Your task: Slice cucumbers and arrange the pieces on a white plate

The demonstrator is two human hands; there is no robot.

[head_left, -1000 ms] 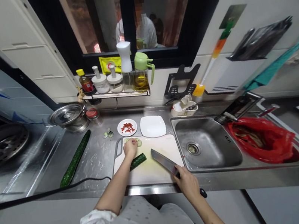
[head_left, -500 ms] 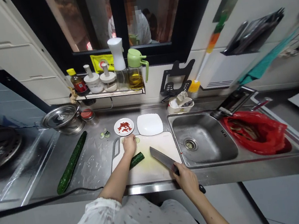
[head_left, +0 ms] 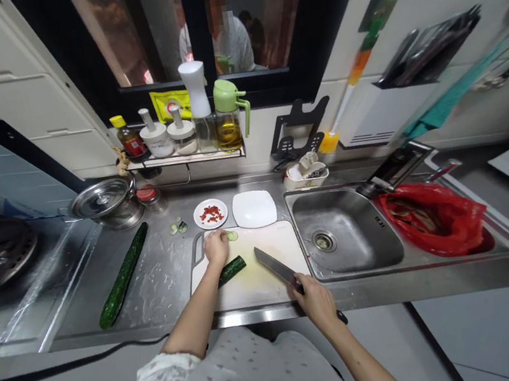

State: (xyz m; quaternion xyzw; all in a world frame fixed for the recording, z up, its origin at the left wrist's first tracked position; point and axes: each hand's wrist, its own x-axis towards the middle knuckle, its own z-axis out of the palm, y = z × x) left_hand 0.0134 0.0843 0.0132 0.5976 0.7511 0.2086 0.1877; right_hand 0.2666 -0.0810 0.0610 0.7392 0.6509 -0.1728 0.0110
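My right hand [head_left: 316, 300] grips the black handle of a kitchen knife [head_left: 273, 266], whose blade lies low over the right half of the white cutting board [head_left: 255, 290] and points up and left. At the board's upper left, my left hand [head_left: 216, 248] is closed with its fingers curled; what they hold, if anything, is hidden. A pale cucumber slice [head_left: 232, 236] lies against its fingertips. Below this hand is a cut length of cucumber [head_left: 231, 270], partly covered by my left forearm. It is apart from the knife blade.
Behind the board stand a small plate of chopped red pieces [head_left: 210, 214] and a white dish [head_left: 254, 208]. A whole cucumber [head_left: 124, 275] and cucumber scraps [head_left: 178, 226] lie left. The sink [head_left: 348, 233] and a red plastic bag [head_left: 438, 222] are right. A condiment shelf [head_left: 186, 158] hangs behind.
My left hand has shifted slightly left and down, with its fingers still curled by the slice. The knife and my right hand are nearly still. The camera view has moved a little.
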